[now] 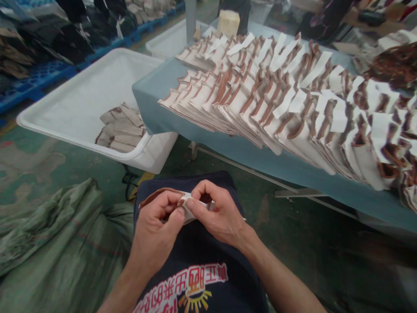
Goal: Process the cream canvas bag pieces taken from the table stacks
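Over my lap I hold a small folded fabric piece [152, 196], brown on one side and whitish on the other. My left hand [157, 232] pinches it between thumb and fingers near its middle. My right hand [217, 211] is closed too, its thumb and forefinger pressing on a white part at the same spot, almost touching the left thumb. Whether that white part is a separate strip or belongs to the piece is hard to tell. The fingers cover much of the piece. Beneath it lies a dark apron [195, 252] with printed characters and a sun.
Ahead to the right, a blue-covered table [156, 95] carries rows of stacked brown-and-white fabric pieces [241, 100] with white strips. At its left stands a white bin [74, 93] holding bundled pieces [122, 128]. A green sack [65, 243] lies left; blue pallets [55, 78] sit behind.
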Available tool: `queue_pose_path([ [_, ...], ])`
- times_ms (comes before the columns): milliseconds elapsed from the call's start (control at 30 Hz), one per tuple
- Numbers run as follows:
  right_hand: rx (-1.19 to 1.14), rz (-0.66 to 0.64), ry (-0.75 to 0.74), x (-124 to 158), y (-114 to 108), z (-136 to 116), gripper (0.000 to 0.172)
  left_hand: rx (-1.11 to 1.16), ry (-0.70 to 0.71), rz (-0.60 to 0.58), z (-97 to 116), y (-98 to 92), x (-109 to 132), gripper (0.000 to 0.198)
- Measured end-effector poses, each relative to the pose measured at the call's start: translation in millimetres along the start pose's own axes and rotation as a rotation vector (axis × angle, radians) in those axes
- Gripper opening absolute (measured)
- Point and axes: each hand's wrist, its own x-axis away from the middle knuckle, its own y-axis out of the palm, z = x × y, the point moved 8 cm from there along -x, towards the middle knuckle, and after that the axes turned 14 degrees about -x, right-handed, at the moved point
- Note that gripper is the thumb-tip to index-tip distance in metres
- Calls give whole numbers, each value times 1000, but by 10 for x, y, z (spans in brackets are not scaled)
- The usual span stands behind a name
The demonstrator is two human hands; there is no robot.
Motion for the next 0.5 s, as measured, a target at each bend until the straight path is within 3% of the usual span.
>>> queue_pose_path([
  [167,-74,-16,85,-18,64,79,25,-178,113,123,108,-52,81,11],
  [267,-241,-82,170,-63,123,203,34,-259,166,168,155,-58,103,12],
  [400,-513,-230,354,-104,249,459,54,-280,184,151,154,-38,52,15],
  [500,-553,-297,357,-139,293,528,60,-202,173,64,170,-42,-29,16],
])
